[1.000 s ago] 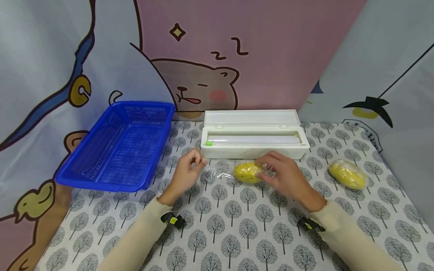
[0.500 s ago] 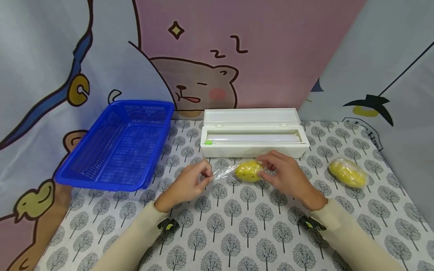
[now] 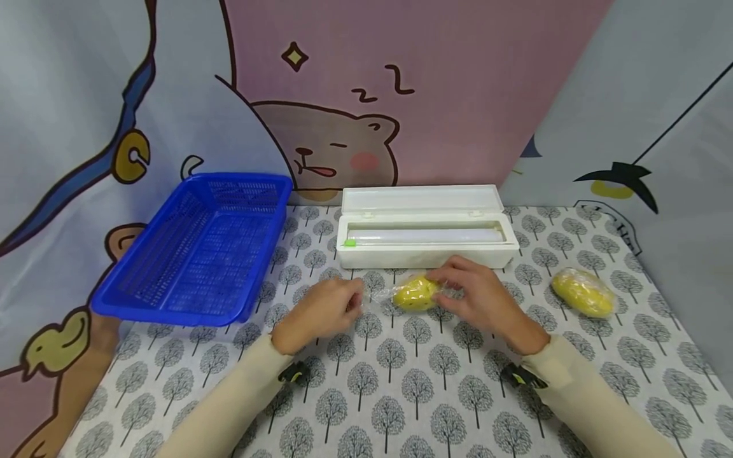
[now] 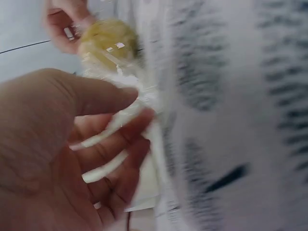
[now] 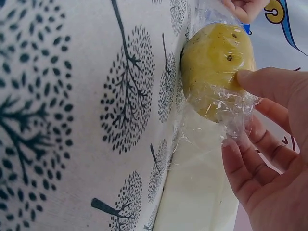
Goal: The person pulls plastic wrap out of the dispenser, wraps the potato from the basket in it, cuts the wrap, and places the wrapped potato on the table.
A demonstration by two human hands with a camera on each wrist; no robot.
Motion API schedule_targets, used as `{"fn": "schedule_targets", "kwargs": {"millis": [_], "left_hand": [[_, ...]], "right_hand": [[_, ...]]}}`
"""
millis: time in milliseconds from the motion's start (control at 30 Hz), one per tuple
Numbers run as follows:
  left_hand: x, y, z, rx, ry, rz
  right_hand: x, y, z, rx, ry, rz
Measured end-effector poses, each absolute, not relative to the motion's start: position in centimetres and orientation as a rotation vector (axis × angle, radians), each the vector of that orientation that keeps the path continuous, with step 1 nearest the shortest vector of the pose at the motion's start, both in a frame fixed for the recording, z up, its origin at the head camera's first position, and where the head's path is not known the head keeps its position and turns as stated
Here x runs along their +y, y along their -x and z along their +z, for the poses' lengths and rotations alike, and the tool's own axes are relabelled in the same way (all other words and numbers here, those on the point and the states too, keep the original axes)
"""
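Observation:
A yellow potato (image 3: 414, 294) with small dark eyes, loosely covered in clear plastic wrap, lies in front of a white box. My right hand (image 3: 475, 294) holds its right end. In the right wrist view the thumb (image 5: 260, 82) rests on the potato and the fingers grip the gathered wrap (image 5: 236, 126) at that end. At the other side, my left hand (image 3: 329, 308) pinches the loose end of the plastic wrap (image 4: 146, 94) between thumb and fingertips. A thin stretch of film runs from there to the potato.
Behind the hands stands the white cling film box (image 3: 426, 257), lid up, with a roll (image 3: 424, 236) and a green slider (image 3: 350, 243). A blue plastic basket (image 3: 260, 280) stands at left. Another wrapped yellow potato (image 3: 584, 292) lies at right on the tree-print cloth (image 3: 395, 413).
My left hand first came in toward the potato and drew the film into a narrow strand, then turned over so its back faces up. The right hand has stayed on the potato.

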State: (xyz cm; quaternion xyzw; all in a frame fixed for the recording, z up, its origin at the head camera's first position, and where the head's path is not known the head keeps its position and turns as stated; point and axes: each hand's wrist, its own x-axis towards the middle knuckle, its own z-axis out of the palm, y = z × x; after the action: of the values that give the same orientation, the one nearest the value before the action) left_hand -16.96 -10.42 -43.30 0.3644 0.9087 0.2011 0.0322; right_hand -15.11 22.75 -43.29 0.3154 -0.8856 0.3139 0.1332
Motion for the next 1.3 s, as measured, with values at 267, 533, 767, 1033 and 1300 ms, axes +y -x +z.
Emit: {"fn": "schedule_targets", "kwargs": {"millis": [267, 533, 767, 1033, 1300], "left_hand": [[-9.5, 16.2, -39.1, 2.946, -0.909, 0.419], [-5.7, 15.9, -38.8, 2.899, -1.109, 0.597], [-3.6, 17.3, -41.3, 2.753, -1.163, 0.721], [-2.9, 18.8, -42.5, 2.575, -1.188, 0.832], [-2.7, 19.1, -42.2, 2.517, -1.289, 0.845]], "right_hand": [[22.7, 15.1, -43.4, -2.545, -0.917, 0.882], [22.1, 15.1, -43.0, -2.584, -0.911, 0.853], [21.7, 15.1, -43.1, -2.555, -0.963, 0.839], [21.6, 15.2, -42.8, -2.536, -0.993, 0.847], [22.4, 15.7, -42.0, -2.649, -0.922, 1.181]]}}
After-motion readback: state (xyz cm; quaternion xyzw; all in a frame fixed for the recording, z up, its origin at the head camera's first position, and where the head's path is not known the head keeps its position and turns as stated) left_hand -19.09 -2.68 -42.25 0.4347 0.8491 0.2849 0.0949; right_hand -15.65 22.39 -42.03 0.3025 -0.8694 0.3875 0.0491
